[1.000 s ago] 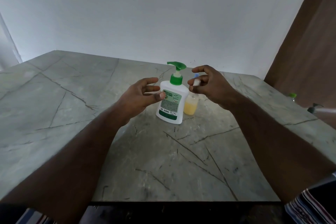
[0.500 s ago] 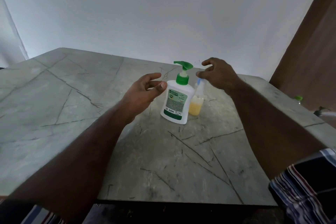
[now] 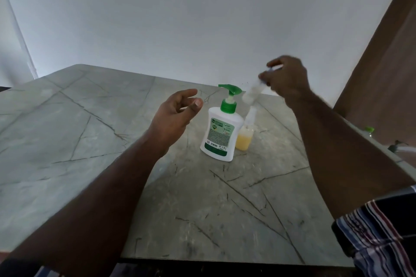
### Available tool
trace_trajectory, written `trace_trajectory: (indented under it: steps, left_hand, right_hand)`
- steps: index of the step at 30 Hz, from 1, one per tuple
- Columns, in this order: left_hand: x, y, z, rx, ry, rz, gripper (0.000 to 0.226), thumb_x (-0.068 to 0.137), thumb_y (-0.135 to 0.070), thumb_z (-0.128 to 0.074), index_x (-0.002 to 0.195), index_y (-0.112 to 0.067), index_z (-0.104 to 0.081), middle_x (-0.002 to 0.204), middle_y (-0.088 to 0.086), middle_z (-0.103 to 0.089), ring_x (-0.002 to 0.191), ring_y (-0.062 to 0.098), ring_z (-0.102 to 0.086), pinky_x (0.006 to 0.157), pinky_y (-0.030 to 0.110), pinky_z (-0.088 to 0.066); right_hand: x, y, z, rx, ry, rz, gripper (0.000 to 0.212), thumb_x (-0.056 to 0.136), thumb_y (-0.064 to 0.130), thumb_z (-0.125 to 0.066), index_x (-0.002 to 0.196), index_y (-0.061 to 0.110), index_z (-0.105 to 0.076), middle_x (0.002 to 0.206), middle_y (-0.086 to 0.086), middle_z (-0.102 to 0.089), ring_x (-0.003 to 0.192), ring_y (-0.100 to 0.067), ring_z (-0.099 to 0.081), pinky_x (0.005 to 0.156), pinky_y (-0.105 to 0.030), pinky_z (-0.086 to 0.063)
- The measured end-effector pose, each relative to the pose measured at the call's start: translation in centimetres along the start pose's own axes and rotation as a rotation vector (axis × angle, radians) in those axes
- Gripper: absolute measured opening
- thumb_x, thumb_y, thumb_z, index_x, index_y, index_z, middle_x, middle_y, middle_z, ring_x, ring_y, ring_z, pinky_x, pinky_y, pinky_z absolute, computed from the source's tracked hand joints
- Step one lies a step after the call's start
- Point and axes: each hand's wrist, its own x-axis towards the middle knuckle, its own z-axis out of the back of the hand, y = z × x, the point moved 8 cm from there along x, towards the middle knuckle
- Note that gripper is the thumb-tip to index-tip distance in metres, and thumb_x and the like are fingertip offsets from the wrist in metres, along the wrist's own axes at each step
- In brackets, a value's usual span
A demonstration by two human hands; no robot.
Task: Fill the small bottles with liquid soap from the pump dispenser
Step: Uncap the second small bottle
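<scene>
On the marble counter, the open left hand should steady the upright pump dispenser, touching the part-filled small bottle, while the right hand beyond pinches a blurred clear bottle above both.

Dim, even, cool daylight with no hard glare; the pale wall falls to grey towards its corners; soft shadows lie on the table beneath the forearms; the right hand and the small clear bottle it grips smear with motion blur; wide-angle distortion bends the table edges outward.
</scene>
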Motion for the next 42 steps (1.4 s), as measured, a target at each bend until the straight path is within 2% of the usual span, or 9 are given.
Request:
trace_trajectory:
  steps: [4, 10, 13, 17, 22, 27, 35, 39, 42]
  left_hand:
    - [-0.1, -0.4, 1.2, -0.08, -0.095, -0.046, 0.046, 0.095, -0.041, -0.068, 0.138, -0.03, -0.056, 0.127, -0.004, -0.067, 0.118, 0.016, -0.065, 0.098, 0.047, -0.057]
    - [-0.7, -2.3, 2.1, -0.04, -0.21, -0.205, 0.055, 0.096, -0.035, -0.068, 0.146, -0.031, -0.048, 0.139, -0.004, -0.059, 0.119, 0.011, -0.062, 0.093, 0.032, -0.056]
    - [-1.0, -2.8, 2.3, -0.01, -0.248, -0.231, 0.055, 0.094, -0.039, -0.069, 0.145, -0.031, -0.049, 0.132, -0.003, -0.062, 0.117, 0.013, -0.063, 0.092, 0.034, -0.056]
    - [-1.1, -3.1, 2.2, -0.024, -0.243, -0.262, 0.036, 0.095, -0.031, -0.069, 0.127, -0.015, -0.063, 0.11, -0.008, -0.072, 0.105, 0.011, -0.071, 0.087, 0.039, -0.063]
    - [-0.7, -3.0, 2.2, 0.075, -0.25, -0.283, 0.037, 0.095, -0.031, -0.07, 0.128, -0.014, -0.064, 0.111, -0.005, -0.072, 0.105, 0.012, -0.071, 0.082, 0.038, -0.064]
    - [-0.7, -3.0, 2.1, 0.059, -0.215, -0.278, 0.04, 0.093, -0.04, -0.069, 0.125, -0.016, -0.067, 0.11, -0.002, -0.076, 0.102, 0.016, -0.073, 0.081, 0.047, -0.064]
    - [-0.5, -2.7, 1.9, -0.003, -0.181, -0.26, 0.041, 0.093, -0.046, -0.063, 0.119, -0.016, -0.071, 0.105, -0.001, -0.076, 0.102, 0.021, -0.072, 0.087, 0.055, -0.06]
    - [-0.4, -2.6, 1.9, -0.008, -0.17, -0.255, 0.047, 0.09, -0.057, -0.059, 0.119, -0.021, -0.068, 0.107, 0.0, -0.075, 0.104, 0.024, -0.071, 0.085, 0.056, -0.061]
    - [-0.4, -2.6, 1.9, 0.003, -0.171, -0.258, 0.052, 0.089, -0.059, -0.059, 0.124, -0.021, -0.066, 0.109, -0.001, -0.074, 0.105, 0.022, -0.071, 0.085, 0.053, -0.062]
  right_hand:
    - [-0.8, 6.8, 3.7, 0.232, -0.091, 0.145, 0.034, 0.061, 0.031, -0.081, 0.092, 0.025, -0.068, 0.081, -0.004, -0.073, 0.068, -0.02, -0.072, 0.07, -0.043, -0.062]
    - [-6.0, 16.1, -0.1, 0.226, 0.249, 0.371, 0.037, 0.069, 0.017, -0.081, 0.104, 0.012, -0.067, 0.077, -0.008, -0.072, 0.064, -0.028, -0.07, 0.066, -0.042, -0.059]
    - [-8.1, 18.0, -2.3, 0.106, 0.327, 0.449, 0.037, 0.069, 0.023, -0.081, 0.103, 0.017, -0.068, 0.079, -0.002, -0.073, 0.062, -0.011, -0.068, 0.07, -0.036, -0.06]
    - [-9.6, 18.7, -4.0, 0.026, 0.388, 0.455, 0.033, 0.07, 0.023, -0.078, 0.102, 0.019, -0.068, 0.08, 0.002, -0.072, 0.06, -0.005, -0.065, 0.066, -0.029, -0.057]
    - [-9.6, 18.9, -4.4, -0.151, 0.465, 0.391, 0.035, 0.084, 0.043, -0.071, 0.09, 0.009, -0.07, 0.072, -0.001, -0.073, 0.065, -0.018, -0.072, 0.061, -0.027, -0.059]
    - [-9.4, 18.6, -5.1, -0.199, 0.52, 0.411, 0.025, 0.083, 0.03, -0.078, 0.077, 0.007, -0.074, 0.068, -0.009, -0.073, 0.064, -0.024, -0.073, 0.067, -0.038, -0.062]
    - [-9.3, 18.6, -5.2, -0.153, 0.545, 0.468, 0.006, 0.078, 0.017, -0.08, 0.081, 0.013, -0.077, 0.071, -0.001, -0.074, 0.067, -0.015, -0.071, 0.074, -0.043, -0.062]
    - [-9.3, 18.4, -5.2, -0.13, 0.672, 0.354, 0.033, 0.088, 0.039, -0.071, 0.105, 0.011, -0.069, 0.089, -0.005, -0.072, 0.077, -0.021, -0.072, 0.066, -0.03, -0.061]
    - [-8.9, 17.8, -5.3, -0.271, 0.671, 0.35, 0.042, 0.092, 0.05, -0.06, 0.095, 0.009, -0.071, 0.086, -0.005, -0.073, 0.064, -0.015, -0.064, 0.051, -0.022, -0.049]
